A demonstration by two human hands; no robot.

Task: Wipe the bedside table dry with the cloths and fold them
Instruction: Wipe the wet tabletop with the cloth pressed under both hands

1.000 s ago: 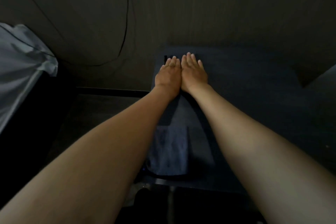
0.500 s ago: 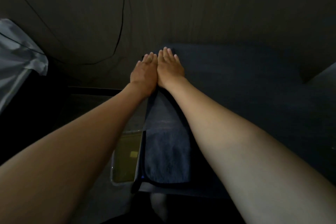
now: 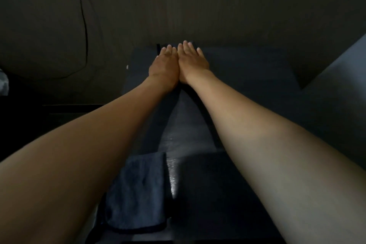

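The bedside table [image 3: 247, 69] has a dark top, and a wet streak [image 3: 184, 136] shines down its middle. My left hand [image 3: 164, 65] and my right hand [image 3: 193, 61] lie flat side by side at the table's far edge, fingers straight and together. They press on a dark cloth [image 3: 158, 48], of which only a thin edge shows past the fingertips. A second, blue cloth [image 3: 138, 190] lies folded at the front left of the table, partly under my left forearm.
A dark wall stands right behind the table, with a black cable [image 3: 85, 25] hanging down it at the left. A grey slanted surface [image 3: 340, 85] borders the table on the right. A scrap of white fabric [image 3: 3, 83] shows at the far left edge.
Both hands, kept together, slid left to the table's left edge and then back to the right along the far edge. The view has tilted down.
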